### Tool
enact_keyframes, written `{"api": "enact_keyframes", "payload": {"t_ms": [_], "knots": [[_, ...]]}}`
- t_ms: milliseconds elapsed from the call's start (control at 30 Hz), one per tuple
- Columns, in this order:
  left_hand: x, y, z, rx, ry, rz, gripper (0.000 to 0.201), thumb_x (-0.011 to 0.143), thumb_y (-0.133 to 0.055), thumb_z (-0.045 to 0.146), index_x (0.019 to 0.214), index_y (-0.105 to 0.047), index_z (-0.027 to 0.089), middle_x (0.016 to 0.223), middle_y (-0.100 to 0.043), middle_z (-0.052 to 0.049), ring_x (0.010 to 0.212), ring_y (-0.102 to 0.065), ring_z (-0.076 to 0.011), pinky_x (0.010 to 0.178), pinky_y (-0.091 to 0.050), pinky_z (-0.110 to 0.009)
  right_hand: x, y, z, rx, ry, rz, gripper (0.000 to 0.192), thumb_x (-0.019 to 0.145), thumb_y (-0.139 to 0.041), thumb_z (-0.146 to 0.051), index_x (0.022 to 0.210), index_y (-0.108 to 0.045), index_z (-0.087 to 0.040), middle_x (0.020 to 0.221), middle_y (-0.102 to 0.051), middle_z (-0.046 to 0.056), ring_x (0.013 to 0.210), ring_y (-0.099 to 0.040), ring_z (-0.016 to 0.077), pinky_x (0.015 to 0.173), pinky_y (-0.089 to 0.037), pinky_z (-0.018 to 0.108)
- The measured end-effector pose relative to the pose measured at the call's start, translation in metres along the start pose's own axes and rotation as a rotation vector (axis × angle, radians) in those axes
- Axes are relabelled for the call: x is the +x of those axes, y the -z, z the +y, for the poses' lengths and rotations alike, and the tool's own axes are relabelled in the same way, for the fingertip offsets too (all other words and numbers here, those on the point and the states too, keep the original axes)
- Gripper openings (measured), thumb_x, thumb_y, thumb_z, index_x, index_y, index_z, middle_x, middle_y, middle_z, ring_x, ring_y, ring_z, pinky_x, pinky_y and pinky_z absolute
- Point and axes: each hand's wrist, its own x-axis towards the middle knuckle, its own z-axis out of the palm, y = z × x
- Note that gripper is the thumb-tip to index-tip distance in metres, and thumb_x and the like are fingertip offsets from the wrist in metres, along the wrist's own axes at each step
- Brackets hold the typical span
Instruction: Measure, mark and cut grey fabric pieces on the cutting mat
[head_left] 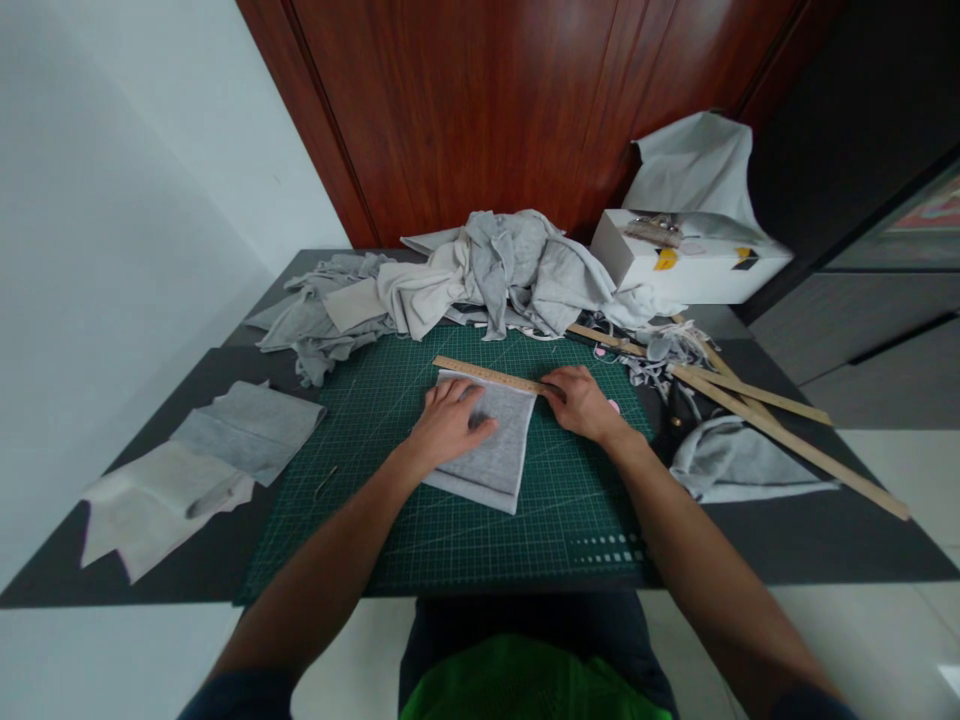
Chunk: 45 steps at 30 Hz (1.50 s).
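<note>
On the dark surface (787,540), a green cutting mat (450,540) carries a folded grey cloth (495,450) near its far edge, left hand (448,422) flat on it, right hand (581,400) seemingly pinching a wooden ruler (480,373).

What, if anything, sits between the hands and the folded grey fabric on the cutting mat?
Nothing visible. The left hand lies flat on the folded grey fabric piece; the right hand presses the short wooden ruler at its top edge. Both rest on the green gridded cutting mat.
</note>
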Motion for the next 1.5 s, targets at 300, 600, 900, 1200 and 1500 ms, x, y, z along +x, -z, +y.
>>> {"api": "enact_keyframes", "payload": {"t_ms": [300,600,900,1200,1500], "knots": [[0.0,-0.003,0.013,0.006,-0.051,-0.021,0.045,0.098,-0.063,0.044,0.14,-0.064,0.026,0.15,-0.061,-0.01,0.142,-0.049,-0.0334,0.118,-0.039,-0.052,-0.024,0.044,0.015,-0.189,-0.285,-0.005,0.024,0.09,-0.058,-0.013,0.099,-0.08,-0.018,0.101,-0.08,0.014,0.099,-0.073,0.0282,0.094,-0.055,0.038],[0.019,-0.008,0.061,-0.113,-0.258,-0.03,0.025,0.099,-0.055,0.024,0.109,-0.077,0.019,0.116,-0.076,-0.011,0.117,-0.067,-0.0274,0.111,-0.05,-0.044,-0.07,0.072,0.051,-0.389,-0.703,0.007,0.013,0.081,-0.066,-0.014,0.09,-0.074,-0.017,0.089,-0.078,0.016,0.089,-0.076,0.0299,0.077,-0.054,0.034],[0.073,-0.02,0.166,-0.296,-0.371,-0.076,0.03,0.098,-0.054,0.016,0.079,-0.077,0.017,0.091,-0.078,-0.009,0.089,-0.072,-0.0218,0.087,-0.052,-0.032,-0.09,0.08,0.045,-0.419,-0.914,0.023,0.049,0.093,-0.064,-0.029,0.129,-0.061,0.004,0.121,-0.071,0.034,0.118,-0.07,0.0397,0.097,-0.052,0.043],[0.117,-0.053,0.202,-0.575,-0.132,-0.074,0.031,0.094,-0.053,0.012,0.09,-0.084,0.016,0.098,-0.083,-0.008,0.095,-0.074,-0.0212,0.085,-0.05,-0.028,-0.086,0.093,0.035,-0.332,-0.976,-0.075,0.039,0.098,-0.058,-0.029,0.118,-0.072,0.0,0.118,-0.075,0.03,0.116,-0.073,0.0388,0.096,-0.053,0.041],[0.121,-0.059,0.18,-1.01,0.114,-0.045,0.035,0.098,-0.054,0.028,0.069,-0.069,0.015,0.063,-0.066,-0.002,0.062,-0.062,-0.014,0.065,-0.048,-0.024,-0.067,0.09,0.006,-0.227,-0.699,0.081,0.027,0.1,-0.054,-0.026,0.108,-0.075,-0.01,0.103,-0.08,0.021,0.099,-0.075,0.0315,0.084,-0.051,0.034]]}}
